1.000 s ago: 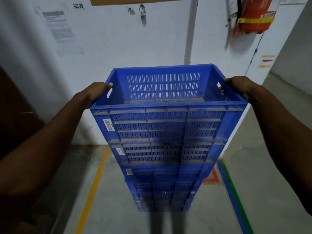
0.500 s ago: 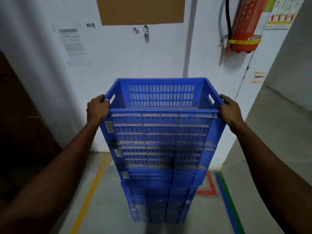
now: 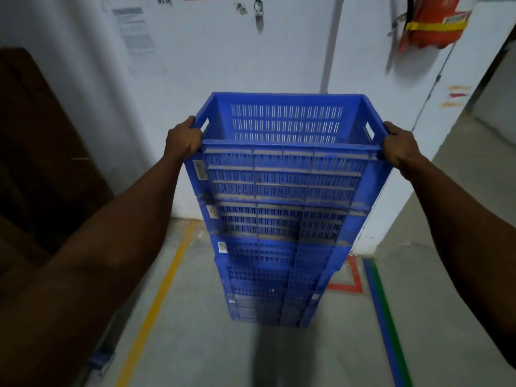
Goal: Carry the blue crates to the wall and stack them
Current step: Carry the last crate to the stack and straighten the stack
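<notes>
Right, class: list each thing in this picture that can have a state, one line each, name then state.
top blue crate: upright, empty, seated on the stack
crate stack: standing on the floor by the wall
left hand: grips the top crate's left rim
right hand: grips its right rim
fire extinguisher: hanging on the wall

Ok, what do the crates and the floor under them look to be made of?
Top crate: moulded plastic by the look, blue with a matt finish; its slotted, ribbed walls and cut-out handles, gripped by the left hand and right hand, suggest that. Pale dust or scuffing lies on the ribs. Floor: probably smooth grey concrete, marked with a yellow line and other coloured lines, either paint or tape.
</notes>
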